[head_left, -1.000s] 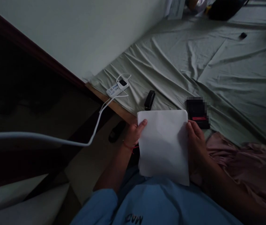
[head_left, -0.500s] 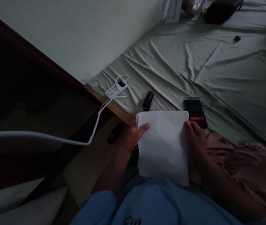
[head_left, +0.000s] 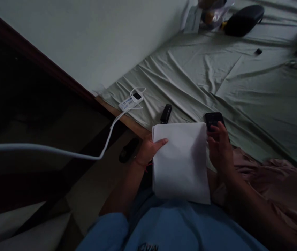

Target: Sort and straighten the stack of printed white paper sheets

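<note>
A small stack of blank white paper sheets (head_left: 181, 162) lies over my lap, its left edges slightly fanned. My left hand (head_left: 150, 150) grips the stack at its left edge, thumb on top and the other fingers hidden beneath. Beside the right edge is my right hand (head_left: 219, 146), its fingers apart and nothing visible in them. A dark phone (head_left: 214, 118) lies on the bed just beyond that hand, partly covered by it. Past the top edge of the paper sits a black stapler (head_left: 166, 113).
The bed's pale green sheet (head_left: 190, 87) is wrinkled. A white power strip (head_left: 127, 104) with cables lies at the bed's corner, and a thick white cable (head_left: 59, 151) runs left. A black case (head_left: 244, 21) stands at the back. Pinkish cloth (head_left: 276, 177) lies at right.
My right hand has let go of the paper's right edge and its fingers have spread upward toward the phone. My left hand keeps its hold on the stack.
</note>
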Motion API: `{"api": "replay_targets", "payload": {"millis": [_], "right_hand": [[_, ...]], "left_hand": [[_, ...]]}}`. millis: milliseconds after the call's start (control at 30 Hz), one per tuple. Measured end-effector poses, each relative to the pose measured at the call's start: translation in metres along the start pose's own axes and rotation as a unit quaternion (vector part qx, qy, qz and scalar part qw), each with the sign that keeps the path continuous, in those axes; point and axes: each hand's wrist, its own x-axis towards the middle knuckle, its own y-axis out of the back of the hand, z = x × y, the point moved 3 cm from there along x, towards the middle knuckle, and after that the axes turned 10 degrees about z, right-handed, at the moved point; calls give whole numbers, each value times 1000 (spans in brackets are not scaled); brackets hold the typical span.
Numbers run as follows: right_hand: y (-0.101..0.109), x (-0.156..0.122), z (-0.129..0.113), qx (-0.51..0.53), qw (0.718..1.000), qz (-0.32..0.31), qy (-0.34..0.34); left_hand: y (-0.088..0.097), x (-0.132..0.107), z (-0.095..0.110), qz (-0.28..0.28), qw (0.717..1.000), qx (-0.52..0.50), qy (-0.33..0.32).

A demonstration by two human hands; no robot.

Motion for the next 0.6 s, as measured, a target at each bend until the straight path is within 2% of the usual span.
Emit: {"api": "replay_targets", "payload": {"millis": [100,267,433,600], "right_hand": [[6,19,-11,-101,987,-1,124],[5,41,-33,-192,951,-79,231],[2,44,-48,-209,939,-90,259],[-4,41,-47,-212,936,-115,255]], "left_hand": [[-1,-1,3,-18,1000,0,6],[-3,-5,7,-39,999,-15,13],[-4,-7,8,-37,997,-60,15],[-3,-5,0,-15,997,-74,29]]}}
